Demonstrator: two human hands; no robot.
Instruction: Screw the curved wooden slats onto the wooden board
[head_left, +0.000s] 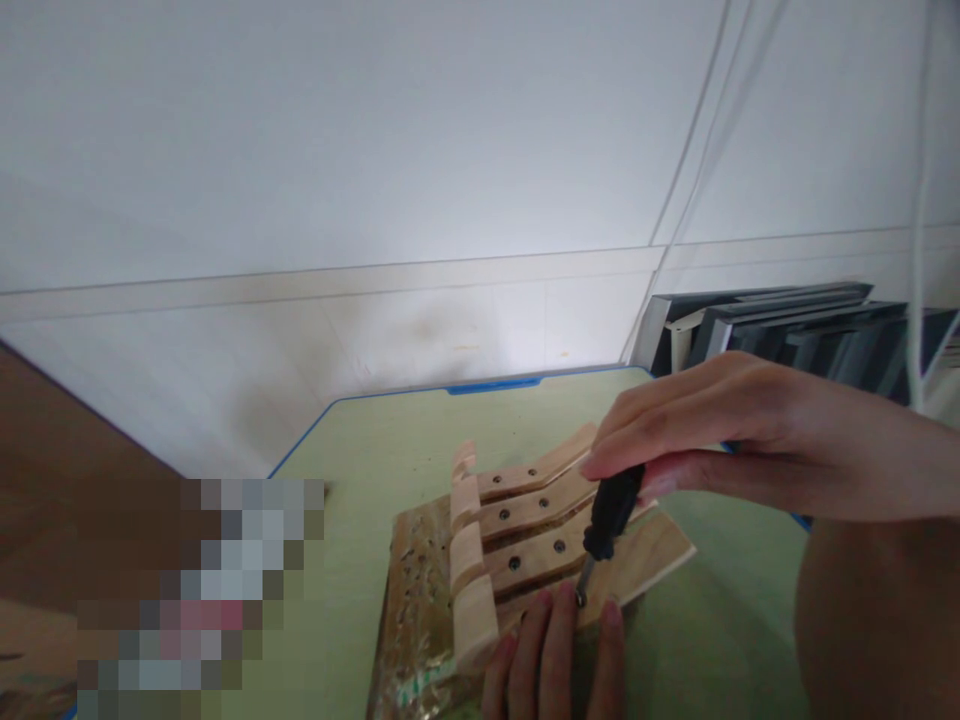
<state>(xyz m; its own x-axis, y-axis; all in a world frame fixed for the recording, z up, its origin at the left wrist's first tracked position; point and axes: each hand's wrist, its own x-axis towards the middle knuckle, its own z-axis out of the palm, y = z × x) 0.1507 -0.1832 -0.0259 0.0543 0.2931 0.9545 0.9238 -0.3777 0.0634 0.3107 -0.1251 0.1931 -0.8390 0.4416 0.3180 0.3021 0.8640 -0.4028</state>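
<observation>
A slatted wooden piece (536, 510) lies on a worn wooden board (416, 580). Its slats bend upward at the right and meet a crosspiece at the left, with dark screws along them. My right hand (697, 430) is closed round the black handle of a screwdriver (611, 515). The shaft slants down to a screw (580, 600) in the nearest slat, its tip at the screw head. At the bottom edge, the fingers of my left hand (555, 660) grip the near side of the piece, around that screw. The palm is out of frame.
Under the board is a pale green table (375, 450) with a blue edge, close to a white wall (375, 150). Dark framed panels (810, 325) lean at the right, near a hanging white cable (916, 250). A pixelated patch covers something at the lower left.
</observation>
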